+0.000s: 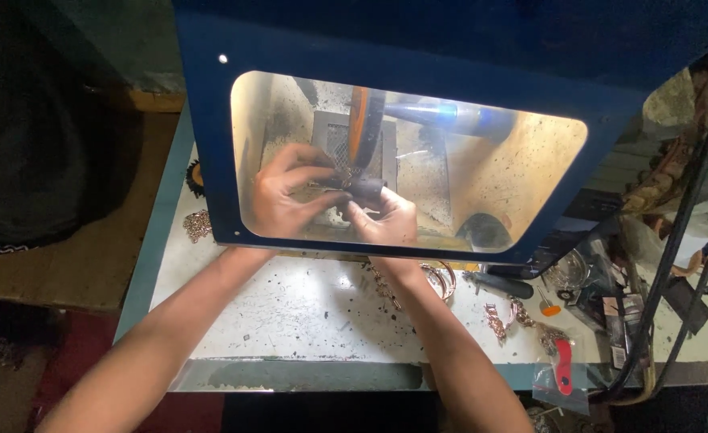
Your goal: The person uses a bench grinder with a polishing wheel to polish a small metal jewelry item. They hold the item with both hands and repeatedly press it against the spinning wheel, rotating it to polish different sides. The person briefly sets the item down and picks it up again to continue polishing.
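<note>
Inside the blue hood [210, 144], left hand [286, 196] and right hand [386, 220] grip a dark piece [364, 189].

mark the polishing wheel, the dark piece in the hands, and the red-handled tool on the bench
polishing wheel [360, 120], head view, on its orange edge behind the window.
dark piece [365, 188], head view, on its dark body between both hands.
red-handled tool [562, 373], head view, on the red handle, at the bench's right front.

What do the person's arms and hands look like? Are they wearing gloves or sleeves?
No gloves and no sleeves show. Both forearms are bare, and the left hand and right hand are bare too. I see no watch, ring or bracelet on them, though the window's glare makes small details hard to tell.
</note>
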